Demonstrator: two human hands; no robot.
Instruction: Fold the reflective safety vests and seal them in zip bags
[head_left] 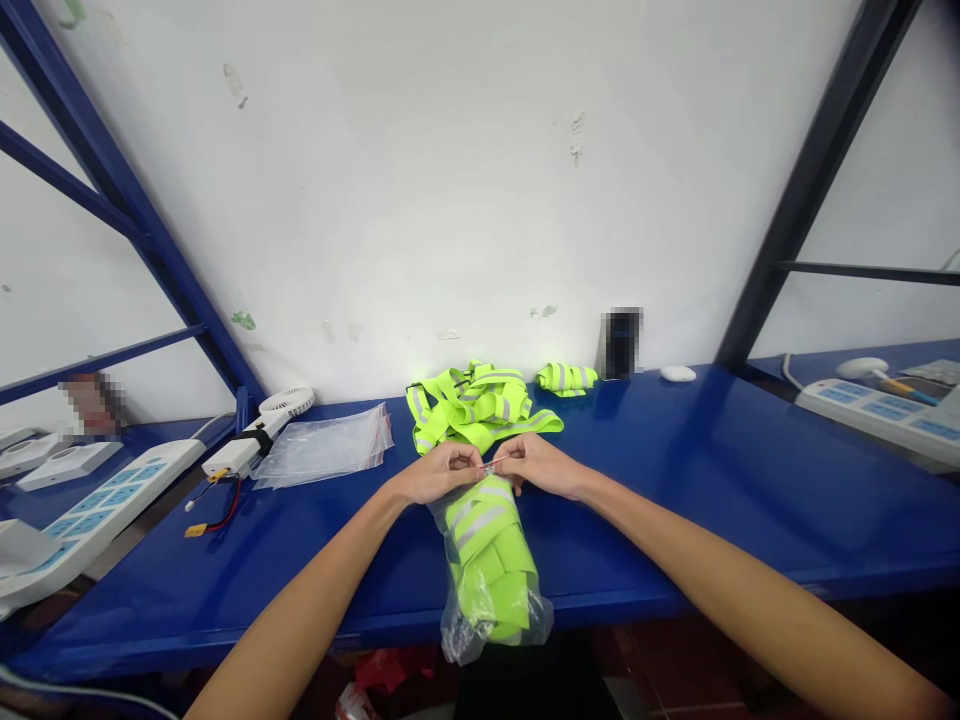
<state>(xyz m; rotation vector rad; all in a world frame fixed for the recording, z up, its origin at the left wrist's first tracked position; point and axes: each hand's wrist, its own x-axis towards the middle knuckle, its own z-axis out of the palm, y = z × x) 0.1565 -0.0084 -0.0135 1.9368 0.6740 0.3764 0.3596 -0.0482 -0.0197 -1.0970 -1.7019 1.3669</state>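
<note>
A clear zip bag (459, 640) with a rolled neon-yellow reflective strap (491, 560) inside hangs toward me over the front edge of the table. My left hand (444, 472) pinches the bag's top edge, where a red seal line shows. Close beside it, my right hand (541, 467) pinches the same edge, thumb and fingers pressed together. Just behind my hands lies a loose heap of neon-yellow reflective straps (480, 400). A smaller rolled strap (566, 378) sits farther back, near the wall.
On the blue table (712, 480), flat clear zip bags (326, 445) lie to the left. Beside them are a white handheld fan (286, 402) and a wired connector (196, 530). A dark blurred object (622, 343) leans on the wall near a white oval item (677, 374). Power strips (112, 500) flank both sides.
</note>
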